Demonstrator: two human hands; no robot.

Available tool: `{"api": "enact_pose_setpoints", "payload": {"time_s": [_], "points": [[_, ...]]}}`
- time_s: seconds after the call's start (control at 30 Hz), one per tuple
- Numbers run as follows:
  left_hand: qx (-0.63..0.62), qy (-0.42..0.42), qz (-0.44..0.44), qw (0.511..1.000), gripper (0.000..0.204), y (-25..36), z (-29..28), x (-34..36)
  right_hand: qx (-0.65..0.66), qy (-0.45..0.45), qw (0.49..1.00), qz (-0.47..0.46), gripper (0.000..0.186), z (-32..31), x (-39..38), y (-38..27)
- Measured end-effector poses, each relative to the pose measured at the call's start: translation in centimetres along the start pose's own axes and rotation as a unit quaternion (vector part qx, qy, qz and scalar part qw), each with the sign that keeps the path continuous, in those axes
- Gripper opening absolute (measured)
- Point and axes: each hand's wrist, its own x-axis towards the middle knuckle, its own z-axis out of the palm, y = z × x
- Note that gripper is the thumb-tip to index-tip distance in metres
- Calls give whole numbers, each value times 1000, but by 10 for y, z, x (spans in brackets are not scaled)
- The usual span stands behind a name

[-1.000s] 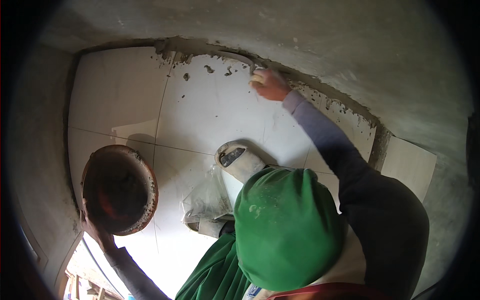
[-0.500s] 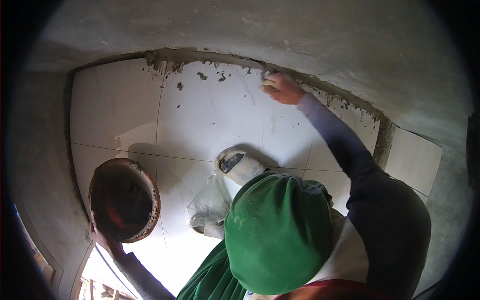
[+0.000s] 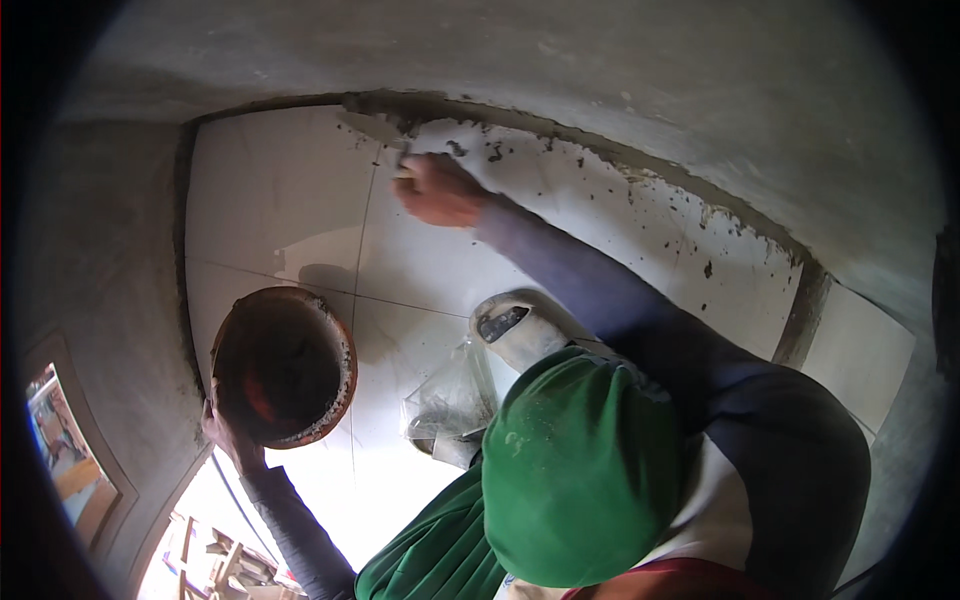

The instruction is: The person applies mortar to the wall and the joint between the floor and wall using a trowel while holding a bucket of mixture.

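With its fingers wrapped round the handle of a trowel (image 3: 372,127), my right hand (image 3: 440,190) is at the far edge of the white floor tiles (image 3: 270,190). The thin grey blade lies at the mortar-filled joint (image 3: 480,112) between tiles and wall, left of the hand. Grey crumbs of mortar dot the tiles along that joint. At the left, my left hand (image 3: 232,437) grips the lower left side of a round, orange-brown mortar bowl (image 3: 345,385), tilted so its dark inside shows. Whitish crust coats its rim. What lies deep inside is too dark to tell.
My green-clothed knee (image 3: 580,470) fills the lower middle, with a dusty shoe (image 3: 520,330) beyond it. A clear plastic bag (image 3: 450,395) lies beside the shoe. Grey plastered walls (image 3: 620,70) close in the far side and left. Timber pieces (image 3: 225,565) show at lower left.
My right hand has swept left along the wall joint with the trowel, whose blade now shows more clearly. The bowl and everything else have shifted slightly right in the picture.
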Motion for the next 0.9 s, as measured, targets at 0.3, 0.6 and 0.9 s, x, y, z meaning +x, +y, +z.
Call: {"api": "enact_pose_setpoints", "payload": {"time_s": [0.3,0.6,0.9], "points": [[108,117,-65,985,47,-5,3,19,40,-16,989,142,31,-84,-73,58],[46,-9,22,999,46,14,13,-2,26,-55,986,154,40,-204,-175,117],[95,104,-59,988,50,-30,-19,26,-13,-49,968,245,34,-302,-263,122]]}}
